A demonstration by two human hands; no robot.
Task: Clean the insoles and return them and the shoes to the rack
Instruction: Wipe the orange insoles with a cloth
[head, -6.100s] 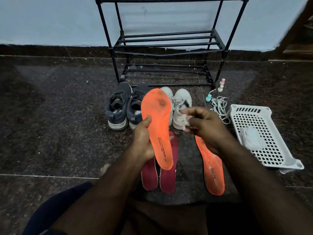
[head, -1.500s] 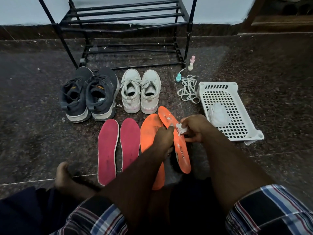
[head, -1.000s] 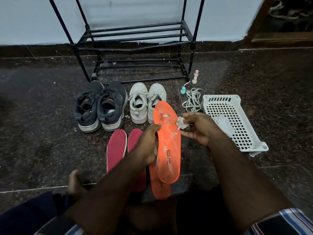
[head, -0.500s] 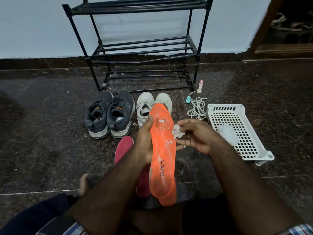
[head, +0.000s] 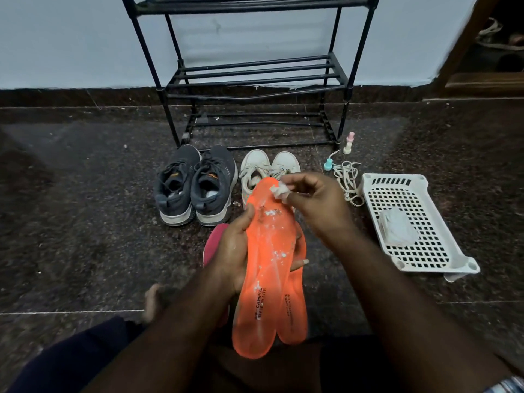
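I hold one orange insole [head: 265, 268] lifted over the floor [head: 85, 222], my left hand [head: 235, 251] wrapped round its middle with thumb on the near edge and fingers [head: 297, 262] curled behind. Its long axis runs away from me, toe toward the rack [head: 255, 80], heel toward my lap. My right hand [head: 317, 202] pinches a small white wad [head: 279, 190] just above the toe end, so the wiping hand sits at the far tip and the stroke, as I judge it, must travel heelward along the length, where white flecks dot the surface. A second orange insole [head: 295, 307] lies flat on the floor directly beneath and slightly right. Of the pink insoles [head: 214, 245], only one edge shows; I cannot count them. Two dark shoes [head: 195, 185] and two white shoes [head: 269, 165] stand before the rack, none shelved. One white basket [head: 419, 222] sits to my right, with loose laces [head: 347, 180] beside it.
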